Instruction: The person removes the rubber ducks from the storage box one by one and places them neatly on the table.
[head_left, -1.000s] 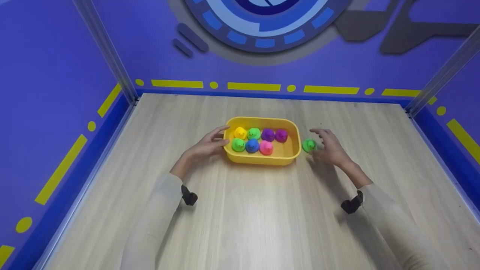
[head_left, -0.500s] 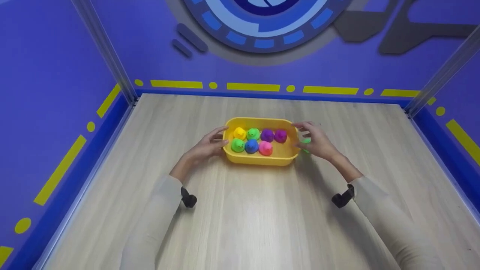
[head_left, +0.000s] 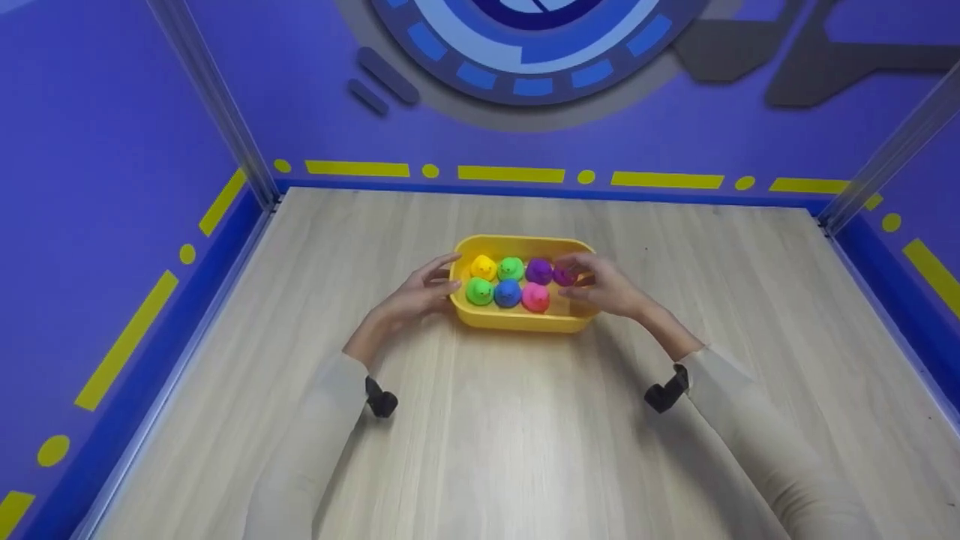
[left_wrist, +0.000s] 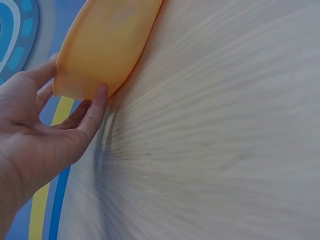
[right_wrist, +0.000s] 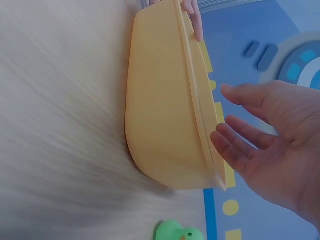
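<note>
A yellow tub (head_left: 517, 322) stands on the table with several small rubber ducks in it, among them a yellow duck (head_left: 482, 268), a blue duck (head_left: 508, 293) and a pink duck (head_left: 535, 298). At its left end my left hand (head_left: 415, 294) touches the wall with relaxed fingers; in the left wrist view a fingertip rests low on the outside. My right hand (head_left: 606, 286) hovers over the right end, fingers spread near a magenta duck (head_left: 564, 277), holding nothing visible. Outside the tub, a green duck (right_wrist: 176, 231) shows in the right wrist view; in the head view the right hand hides it.
A pale wood table (head_left: 480, 420) lies beneath everything. Blue walls (head_left: 97, 150) with yellow markings enclose its back and sides, joined by metal corner posts (head_left: 217, 97).
My right hand has moved left, from beside the green duck outside the tub, across the rim and over the right end. The left hand and the tub hold their places.
</note>
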